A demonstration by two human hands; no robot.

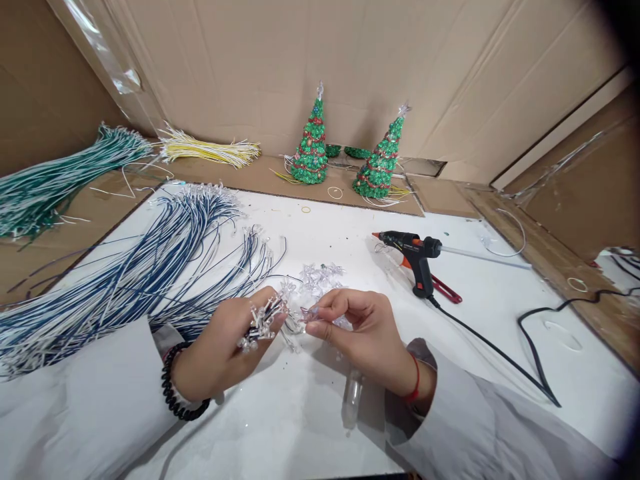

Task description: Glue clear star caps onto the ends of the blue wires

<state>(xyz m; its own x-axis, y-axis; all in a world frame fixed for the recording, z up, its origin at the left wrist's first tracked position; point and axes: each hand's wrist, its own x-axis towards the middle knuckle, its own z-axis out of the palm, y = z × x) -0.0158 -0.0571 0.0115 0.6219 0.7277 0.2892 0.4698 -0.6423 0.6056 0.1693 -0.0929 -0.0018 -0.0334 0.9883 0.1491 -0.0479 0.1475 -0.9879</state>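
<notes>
My left hand (225,347) grips a bunch of small clear LED bulbs (263,320) on blue-and-white wires. Those wires run off to the left into a big fanned bundle (125,280). My right hand (363,327) pinches one clear star-shaped cap (309,313) between thumb and fingers, right beside the bulb tips. A small heap of the same clear stars (320,277) lies on the white table (310,413) just beyond both hands. A clear tube (353,397) lies under my right wrist.
A black and orange glue gun (417,257) stands to the right, its black cord (500,353) trailing toward the near right edge. Two green beaded Christmas trees (311,150) (380,167) stand at the back by the cardboard wall. Green (45,187) and yellow wire bundles (210,150) lie at the far left.
</notes>
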